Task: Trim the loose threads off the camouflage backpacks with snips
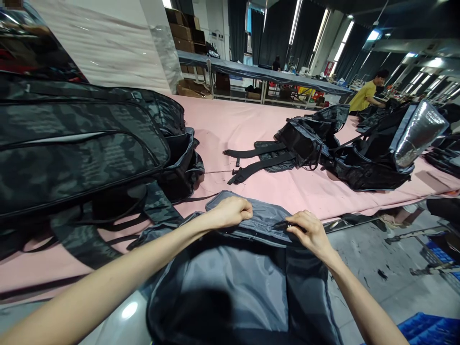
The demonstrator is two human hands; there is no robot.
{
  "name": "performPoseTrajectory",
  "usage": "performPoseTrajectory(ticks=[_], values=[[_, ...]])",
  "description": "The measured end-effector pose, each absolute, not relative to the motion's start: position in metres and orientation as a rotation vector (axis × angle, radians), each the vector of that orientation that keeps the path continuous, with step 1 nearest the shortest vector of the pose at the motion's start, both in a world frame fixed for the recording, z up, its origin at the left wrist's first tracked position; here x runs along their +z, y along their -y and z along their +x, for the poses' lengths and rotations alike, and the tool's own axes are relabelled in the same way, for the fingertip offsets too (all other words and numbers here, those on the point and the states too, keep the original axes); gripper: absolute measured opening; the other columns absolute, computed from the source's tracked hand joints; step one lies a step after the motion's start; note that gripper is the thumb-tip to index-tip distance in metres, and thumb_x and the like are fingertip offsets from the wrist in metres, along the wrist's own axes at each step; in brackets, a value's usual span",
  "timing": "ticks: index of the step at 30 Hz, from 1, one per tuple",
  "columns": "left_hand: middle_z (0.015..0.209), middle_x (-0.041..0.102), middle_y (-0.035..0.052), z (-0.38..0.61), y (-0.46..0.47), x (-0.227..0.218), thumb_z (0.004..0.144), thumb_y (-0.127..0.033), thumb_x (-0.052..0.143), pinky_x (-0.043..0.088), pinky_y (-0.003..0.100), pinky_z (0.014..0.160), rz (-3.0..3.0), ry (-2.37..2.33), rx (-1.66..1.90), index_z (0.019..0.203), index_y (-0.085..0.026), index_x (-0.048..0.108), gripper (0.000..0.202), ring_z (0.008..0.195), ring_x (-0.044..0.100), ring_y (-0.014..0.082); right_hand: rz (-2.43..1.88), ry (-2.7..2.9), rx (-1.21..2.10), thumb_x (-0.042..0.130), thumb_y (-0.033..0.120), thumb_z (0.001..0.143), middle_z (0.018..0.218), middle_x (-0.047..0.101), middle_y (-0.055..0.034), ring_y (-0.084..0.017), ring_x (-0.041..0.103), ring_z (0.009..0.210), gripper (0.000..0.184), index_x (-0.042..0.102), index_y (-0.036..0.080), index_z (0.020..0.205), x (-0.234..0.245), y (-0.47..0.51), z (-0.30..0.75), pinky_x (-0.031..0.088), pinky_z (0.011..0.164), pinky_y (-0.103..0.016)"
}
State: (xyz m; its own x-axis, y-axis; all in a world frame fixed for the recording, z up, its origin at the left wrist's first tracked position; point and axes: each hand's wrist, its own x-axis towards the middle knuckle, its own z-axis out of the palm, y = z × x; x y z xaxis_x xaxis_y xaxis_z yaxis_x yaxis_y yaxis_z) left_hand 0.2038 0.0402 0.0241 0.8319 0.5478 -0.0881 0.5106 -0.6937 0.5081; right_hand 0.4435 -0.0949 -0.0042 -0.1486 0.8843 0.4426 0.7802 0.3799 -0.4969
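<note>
An opened black backpack (233, 280) with grey lining is right in front of me, its mouth facing me. The grey-lined flap (268, 213) at its far edge lies over the pink table. My left hand (233, 212) is closed, fingers curled at the lining of this flap; the fingertips are partly hidden. My right hand (309, 231) is closed around small black thread snips (282, 225). Their dark points reach left over the flap's lining, close to its right end. Part of the snips is covered by my fingers.
Large camouflage bags (79, 129) are piled on the left of the pink table (230, 120). Farther right lie a black backpack with straps (302, 143) and a bag with a silver lining (419, 136). A person in yellow (364, 98) works at the far right. A blue crate (431, 330) is low right.
</note>
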Motion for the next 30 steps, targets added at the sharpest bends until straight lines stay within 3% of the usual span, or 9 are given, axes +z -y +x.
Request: performPoseTrajectory(ticks=[6,19,30], values=[[0.092,0.062,0.0033,0.230,-0.008,0.034,0.078,-0.037,0.059,0.037,0.030,0.075,2.784,-0.636,0.266,0.097,-0.023,0.062,0.024,0.086,0.054,0.0199,-1.483,1.707,0.304,0.056,0.031,0.083,0.083,0.063,-0.0045,-0.018,0.058,0.078,0.017,0.064,0.022,0.096,-0.019,0.100,0.446,0.047,0.070,-0.032],[0.078,0.061,-0.0004,0.250,-0.001,0.017,0.082,-0.028,0.056,0.036,0.027,0.068,2.795,-0.463,0.343,0.086,-0.023,0.066,0.011,0.073,0.056,0.0147,-1.492,1.862,0.022,0.055,0.025,0.085,0.085,0.064,-0.0049,-0.018,0.058,0.078,0.017,0.061,0.022,0.100,-0.017,0.115,0.451,0.046,0.070,-0.033],[0.083,0.057,0.0008,0.235,-0.003,0.013,0.086,-0.026,0.049,0.034,0.026,0.070,2.848,-0.328,0.546,0.082,-0.019,0.062,0.015,0.076,0.050,0.0125,-1.475,2.152,-0.315,0.053,0.023,0.086,0.084,0.064,-0.0060,-0.018,0.050,0.074,0.018,0.062,0.018,0.101,-0.012,0.105,0.437,0.037,0.064,-0.031]])
